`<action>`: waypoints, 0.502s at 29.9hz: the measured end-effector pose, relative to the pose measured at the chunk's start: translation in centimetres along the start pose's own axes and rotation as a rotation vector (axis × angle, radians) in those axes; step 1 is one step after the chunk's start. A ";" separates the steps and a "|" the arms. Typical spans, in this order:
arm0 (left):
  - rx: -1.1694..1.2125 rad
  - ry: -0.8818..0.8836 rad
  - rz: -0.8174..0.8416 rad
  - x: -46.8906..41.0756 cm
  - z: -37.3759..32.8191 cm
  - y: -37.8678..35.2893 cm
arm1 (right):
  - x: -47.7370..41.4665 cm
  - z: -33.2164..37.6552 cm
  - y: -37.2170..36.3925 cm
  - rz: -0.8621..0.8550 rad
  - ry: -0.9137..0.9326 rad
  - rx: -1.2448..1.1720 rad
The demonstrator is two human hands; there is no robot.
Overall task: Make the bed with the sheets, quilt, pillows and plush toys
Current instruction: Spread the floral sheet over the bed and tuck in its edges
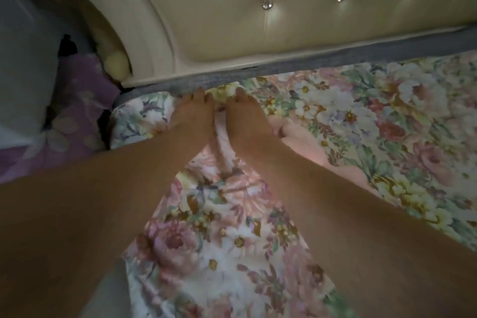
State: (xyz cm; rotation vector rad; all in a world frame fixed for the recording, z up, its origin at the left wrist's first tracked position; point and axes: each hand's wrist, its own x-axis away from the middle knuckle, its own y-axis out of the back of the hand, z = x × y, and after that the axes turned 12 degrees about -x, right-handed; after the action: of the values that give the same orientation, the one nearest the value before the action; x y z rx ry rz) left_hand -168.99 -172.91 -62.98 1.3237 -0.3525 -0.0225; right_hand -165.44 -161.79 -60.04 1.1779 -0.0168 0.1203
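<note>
Status: early, sheet stage only.

- Floral cotton sheet in pink, white and green (361, 124) lies over the mattress top, up to the head end. It isn't flat: a ridge bunches between the two forearms, and a fold just right of the right hand shows the plain pink underside (302, 137).
- Left hand (192, 116) and right hand (245, 116) sit side by side, nearly touching, at the sheet's top edge. Fingers (206, 97) are straight and close together, tips pressing the cloth down at the seam. They grip nothing.
- Blue-grey woven mattress edge (335, 58) is exposed along the cream tufted padded headboard with crystal buttons (258, 8). My read is that the head-end tuck isn't done.
- Left to do: finish the tuck, smooth out the ridge, then quilt, pillows, plush toys. None of those is on the bed in view.

Around:
- Purple fabric with pale petal print (77, 111) lies off the left bed corner. Could be the quilt or a pillow, can't tell.
- Pale yellow rounded soft thing (116, 64) is wedged beside the headboard's curved end, possibly a plush.
- Pale grey-white bulk (23, 59) at far left, too blurred to identify.

Obstruction: the gap at the headboard looks tight, and the forearms hide the near part of the sheet. Light is dim.
</note>
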 end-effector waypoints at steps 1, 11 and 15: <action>0.016 0.024 0.014 -0.6 0.6 -0.1 | -2.0 -0.2 -0.2 0.022 -0.026 0.052; 0.069 0.119 -0.151 -4.9 3.8 -1.3 | -10.1 -0.8 -2.8 -0.016 0.061 0.181; 0.160 0.271 -0.307 -6.5 3.8 -1.8 | -11.0 -1.6 -4.4 -0.330 0.154 0.008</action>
State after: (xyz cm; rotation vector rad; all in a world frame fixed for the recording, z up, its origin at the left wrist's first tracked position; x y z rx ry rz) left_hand -175.80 -175.59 -65.45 1.5084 0.0821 -0.0726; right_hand -175.99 -162.92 -65.59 1.1620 0.3121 -0.0803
